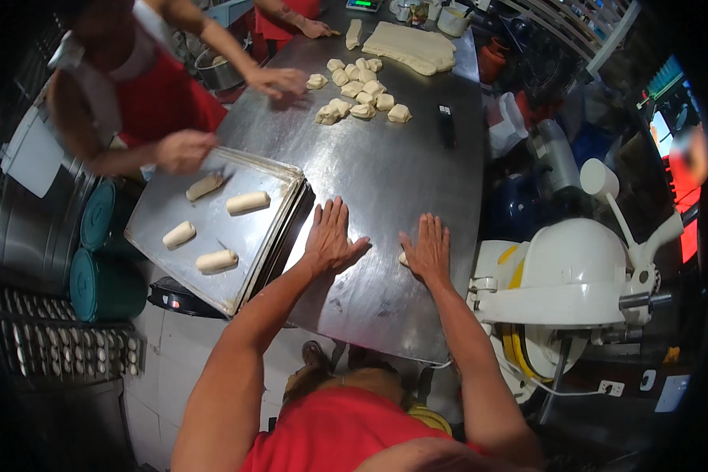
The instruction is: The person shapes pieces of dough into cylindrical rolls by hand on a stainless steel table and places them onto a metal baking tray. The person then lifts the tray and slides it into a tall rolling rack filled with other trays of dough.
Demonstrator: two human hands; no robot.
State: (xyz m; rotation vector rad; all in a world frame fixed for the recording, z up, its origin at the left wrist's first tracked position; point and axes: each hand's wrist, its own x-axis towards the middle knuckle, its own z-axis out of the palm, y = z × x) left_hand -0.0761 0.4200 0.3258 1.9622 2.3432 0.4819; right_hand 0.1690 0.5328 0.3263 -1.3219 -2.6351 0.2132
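My left hand (335, 244) is open on the steel worktable (377, 177), its fingers stretched forward and its thumb pointing right. Under my right hand (430, 253) is a piece of dough (403, 258); only its left edge shows, and the palm hides the rest. The right fingers are out straight, so that hand lies flat over the dough rather than gripping it. Left of my left hand, a stack of metal baking trays (271, 175) carries several rolled dough logs (248, 202). Farther up the table sits a group of cut dough pieces (362, 88).
A large dough slab (409, 47) lies at the table's far end. A dark phone-like object (446, 126) rests near the right edge. A white mixer (574, 275) stands right of the table. At the left, a co-worker in a red apron (161, 90) reaches over the trays.
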